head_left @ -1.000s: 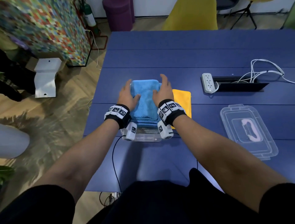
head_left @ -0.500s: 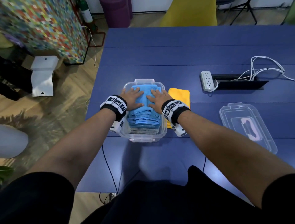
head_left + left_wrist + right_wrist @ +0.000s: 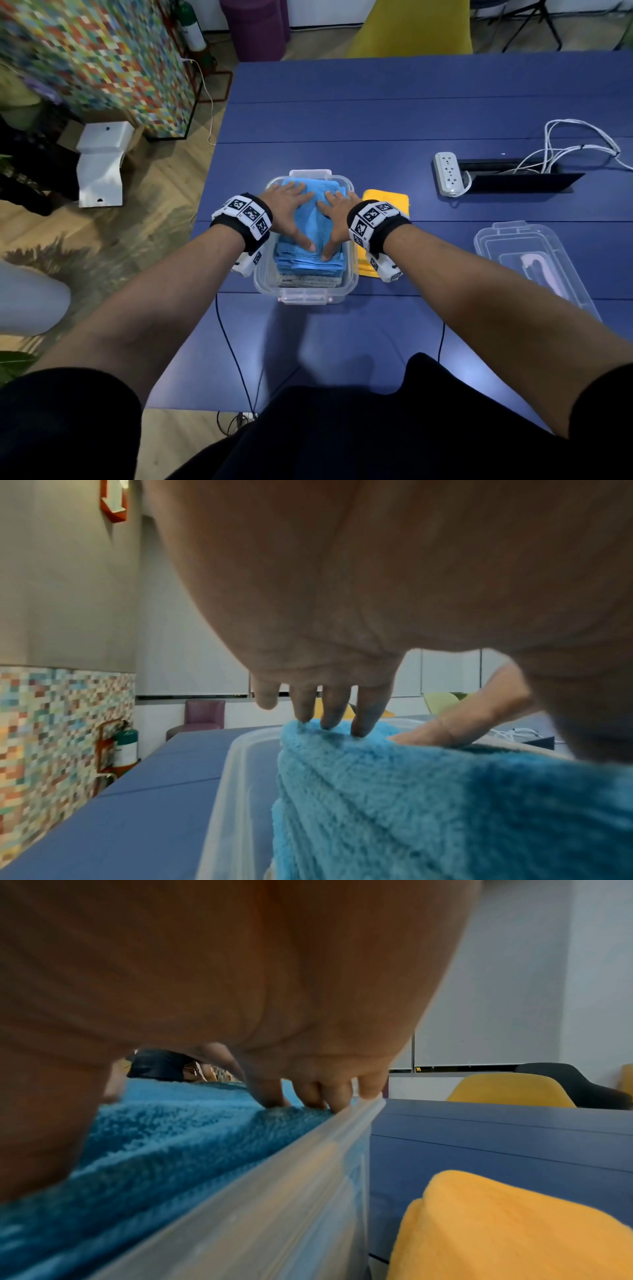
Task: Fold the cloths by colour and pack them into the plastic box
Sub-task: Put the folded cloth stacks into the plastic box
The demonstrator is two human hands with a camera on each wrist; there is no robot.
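Fingers [image 3: 297, 192] of both hands lie flat, spread atop blue cloth [image 3: 310, 222]; cloth fills plastic box [image 3: 352, 270].

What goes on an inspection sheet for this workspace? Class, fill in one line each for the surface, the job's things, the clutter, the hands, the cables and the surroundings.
Surface: blue table, planked.
Job's things: blue cloths stacked over grey ones in the clear box; yellow cloth folded on the table right of the box; lid off, further right.
Clutter: nothing seen.
Hands: left hand and right hand both flat, pressing the top blue cloth.
Cables: power strip and white cables at far right; dark wrist leads hang off the near edge.
Surroundings: mosaic panel, yellow chair, wood floor.
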